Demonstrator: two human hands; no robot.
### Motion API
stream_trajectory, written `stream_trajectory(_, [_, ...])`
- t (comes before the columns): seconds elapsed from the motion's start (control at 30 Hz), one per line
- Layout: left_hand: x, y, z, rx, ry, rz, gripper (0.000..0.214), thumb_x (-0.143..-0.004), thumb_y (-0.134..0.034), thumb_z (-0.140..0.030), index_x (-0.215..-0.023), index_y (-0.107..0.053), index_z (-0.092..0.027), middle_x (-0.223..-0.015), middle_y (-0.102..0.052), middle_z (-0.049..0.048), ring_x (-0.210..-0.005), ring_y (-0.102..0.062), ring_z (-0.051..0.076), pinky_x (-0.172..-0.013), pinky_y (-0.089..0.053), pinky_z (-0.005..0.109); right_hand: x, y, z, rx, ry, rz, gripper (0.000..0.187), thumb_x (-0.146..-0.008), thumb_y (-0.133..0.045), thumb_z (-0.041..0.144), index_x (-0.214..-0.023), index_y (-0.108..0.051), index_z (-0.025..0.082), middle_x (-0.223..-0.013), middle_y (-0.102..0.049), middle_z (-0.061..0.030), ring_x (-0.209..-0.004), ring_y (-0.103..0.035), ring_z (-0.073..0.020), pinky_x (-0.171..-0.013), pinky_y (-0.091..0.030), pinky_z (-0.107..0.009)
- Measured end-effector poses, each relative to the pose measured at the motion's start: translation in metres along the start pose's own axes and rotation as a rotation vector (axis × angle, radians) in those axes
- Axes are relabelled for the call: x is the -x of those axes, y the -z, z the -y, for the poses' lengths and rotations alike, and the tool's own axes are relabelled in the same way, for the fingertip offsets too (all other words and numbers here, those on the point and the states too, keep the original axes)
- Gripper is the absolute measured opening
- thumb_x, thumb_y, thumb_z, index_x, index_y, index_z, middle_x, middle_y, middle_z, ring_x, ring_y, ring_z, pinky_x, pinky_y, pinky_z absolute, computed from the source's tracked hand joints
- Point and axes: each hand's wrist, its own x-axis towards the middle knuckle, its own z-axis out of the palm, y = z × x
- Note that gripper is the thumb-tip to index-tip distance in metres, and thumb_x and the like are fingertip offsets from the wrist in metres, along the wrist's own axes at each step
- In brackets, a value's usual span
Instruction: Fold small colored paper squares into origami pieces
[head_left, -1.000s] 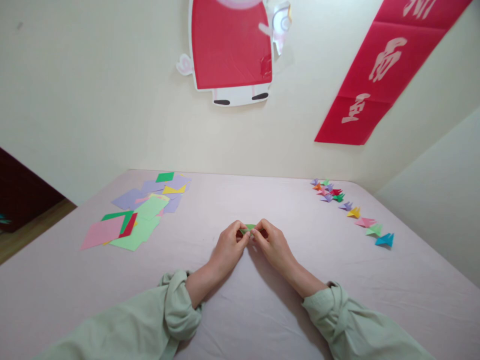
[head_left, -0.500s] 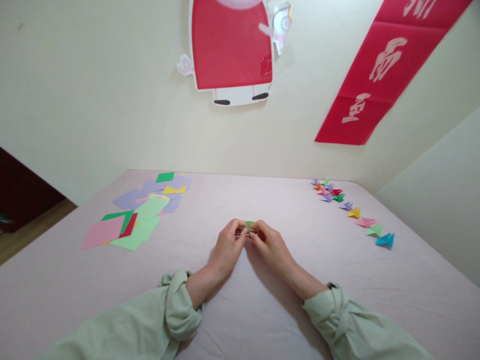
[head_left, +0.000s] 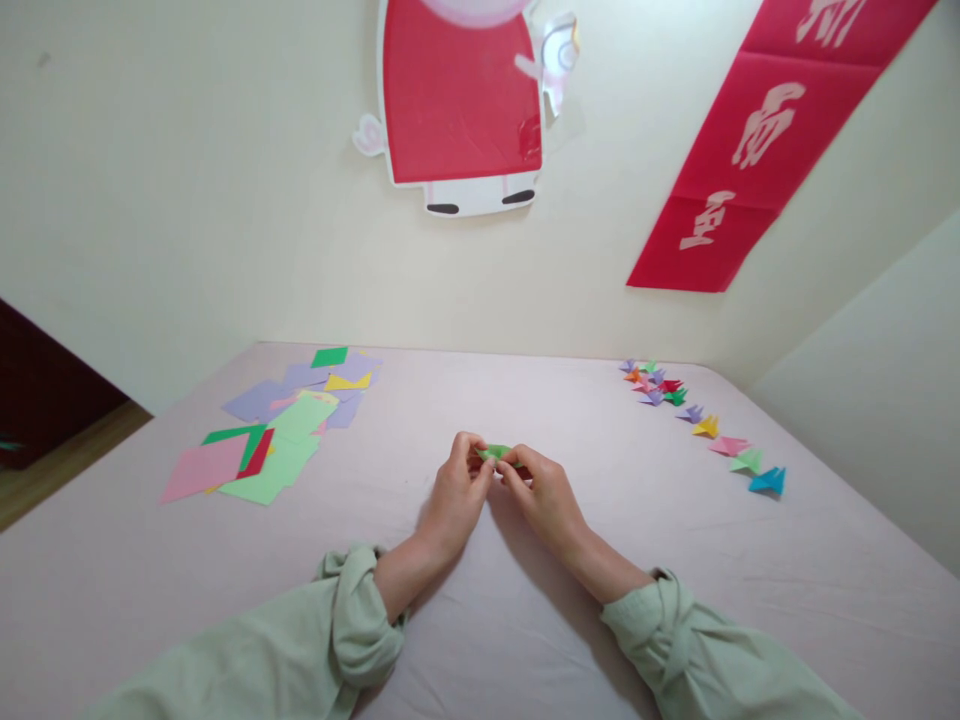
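Observation:
A small green piece of folded paper (head_left: 496, 452) is pinched between both hands above the middle of the table. My left hand (head_left: 459, 488) grips its left side with thumb and fingertips. On the right side, my right hand (head_left: 545, 492) holds it the same way, the two thumbs almost meeting. The fingers cover much of the paper, so its full shape is hidden.
Loose coloured paper sheets (head_left: 259, 470) lie overlapping at the left of the cloth-covered table (head_left: 480, 630). A slanting row of small folded paper figures (head_left: 729, 446) runs along the right. Behind the table stands a wall (head_left: 225, 200) with a red banner (head_left: 750, 130).
The green paper has tipped a little, showing more of its lighter face between the fingers. Both hands keep their pinch and have barely shifted.

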Motion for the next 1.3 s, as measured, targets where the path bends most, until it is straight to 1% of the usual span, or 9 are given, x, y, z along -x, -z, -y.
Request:
stream_trajectory(0.13, [-0.0035,-0.0026,0.0028,0.145,0.084,-0.014,0.034,-0.084,-0.056,-0.021,-0.115,-0.043,-0.021,-0.097,-0.063,0.0034,-0.089,-0.065,0.015,-0.084,-0.052,0.032,0.0015,-0.0012,-0.0029,0.032,0.033,-0.006,0.017,-0.092,-0.049,0.028,-0.079,-0.056,0.02,-0.075,-0.063,-0.0004,-0.066,-0.056,-0.0146,-0.065,-0.042,-0.025])
stream_trajectory(0.27, [-0.0063,-0.003,0.0058,0.196,0.174,0.047,0.021,-0.082,-0.058,-0.028,-0.099,-0.057,-0.017,-0.096,-0.066,0.0054,-0.091,-0.065,0.017,-0.085,-0.052,0.033,0.0019,-0.0013,-0.0038,0.046,0.026,-0.004,0.015,-0.092,-0.049,0.029,-0.079,-0.052,0.021,-0.073,-0.06,0.0011,-0.064,-0.055,-0.0143,-0.062,-0.041,-0.025])
stream_trajectory(0.37, [-0.0063,-0.0026,0.0073,0.225,0.2,0.038,0.021,-0.08,-0.06,-0.03,-0.096,-0.058,-0.017,-0.094,-0.067,0.0041,-0.09,-0.065,0.017,-0.085,-0.051,0.032,0.0016,-0.0017,-0.0038,0.062,0.002,-0.009,0.014,-0.091,-0.049,0.03,-0.079,-0.047,0.022,-0.071,-0.058,0.0017,-0.062,-0.055,-0.0149,-0.06,-0.04,-0.025])
stream_trajectory(0.63, [-0.005,-0.0056,0.005,0.232,0.185,-0.019,0.018,-0.078,-0.059,-0.022,-0.095,-0.054,-0.018,-0.093,-0.065,0.0023,-0.09,-0.066,0.015,-0.083,-0.051,0.029,0.0008,-0.0026,-0.0012,0.045,-0.028,-0.051,0.009,-0.088,-0.049,0.028,-0.085,-0.041,0.024,-0.071,-0.056,0.0024,-0.062,-0.057,-0.016,-0.06,-0.042,-0.027])
stream_trajectory(0.73, [-0.0044,-0.0072,0.0037,0.193,0.151,-0.039,0.017,-0.078,-0.058,-0.019,-0.094,-0.053,-0.019,-0.093,-0.064,0.0021,-0.09,-0.065,0.015,-0.083,-0.051,0.03,0.001,-0.0023,-0.001,0.073,0.014,-0.076,0.008,-0.088,-0.047,0.027,-0.083,-0.042,0.023,-0.076,-0.056,0.0011,-0.066,-0.056,-0.0158,-0.062,-0.042,-0.027])
stream_trajectory(0.93, [-0.0031,-0.01,0.0009,0.201,0.166,-0.027,0.019,-0.077,-0.059,-0.021,-0.094,-0.052,-0.018,-0.095,-0.064,0.0029,-0.091,-0.065,0.016,-0.084,-0.051,0.03,-0.0001,-0.0059,-0.0055,0.158,0.099,-0.102,0.003,-0.087,-0.044,0.021,-0.085,-0.045,0.022,-0.083,-0.055,-0.0015,-0.071,-0.056,-0.0161,-0.067,-0.045,-0.028])
stream_trajectory(1.03, [-0.0029,-0.0099,-0.0003,0.187,0.201,-0.024,0.018,-0.077,-0.06,-0.023,-0.093,-0.054,-0.018,-0.093,-0.065,0.0032,-0.09,-0.064,0.016,-0.083,-0.05,0.029,-0.0008,-0.007,-0.0075,0.222,0.135,-0.085,0.006,-0.088,-0.042,0.02,-0.088,-0.047,0.022,-0.085,-0.055,-0.003,-0.073,-0.058,-0.0171,-0.067,-0.045,-0.029])
stream_trajectory(1.17, [-0.0032,-0.0093,-0.0003,0.23,0.264,0.04,0.016,-0.077,-0.056,-0.019,-0.093,-0.055,-0.017,-0.091,-0.067,0.0044,-0.087,-0.065,0.017,-0.077,-0.051,0.029,-0.0006,-0.006,-0.0063,0.285,0.204,-0.053,0.011,-0.088,-0.042,0.016,-0.091,-0.051,0.022,-0.086,-0.057,-0.0035,-0.076,-0.058,-0.0179,-0.067,-0.045,-0.029])
stream_trajectory(1.3, [-0.0037,-0.0087,-0.0003,0.256,0.265,0.055,0.024,-0.076,-0.053,-0.014,-0.1,-0.056,-0.017,-0.098,-0.069,0.0061,-0.09,-0.066,0.017,-0.078,-0.052,0.03,0.001,-0.0041,-0.0021,0.259,0.201,-0.048,0.025,-0.089,-0.044,0.016,-0.112,-0.049,0.022,-0.097,-0.058,-0.0047,-0.078,-0.06,-0.0167,-0.069,-0.047,-0.029])
